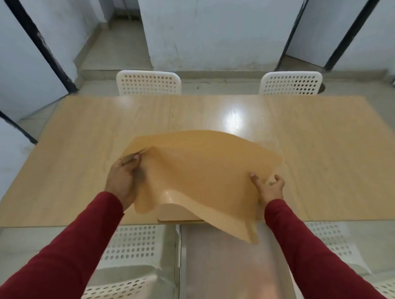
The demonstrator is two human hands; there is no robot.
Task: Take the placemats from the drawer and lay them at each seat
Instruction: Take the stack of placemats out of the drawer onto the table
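My left hand (123, 180) pinching the tan placemat (202, 172) at its left edge, right hand (269, 187) pinching the right, long axis running left-right, sagging above the tabletop (80, 145).

Placemat (204, 172) above table (80, 145) — chairs (148, 82) behind.

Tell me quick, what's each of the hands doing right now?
Left hand: closed on the left edge of the placemat, held above the table.
Right hand: pinching the placemat's right edge.
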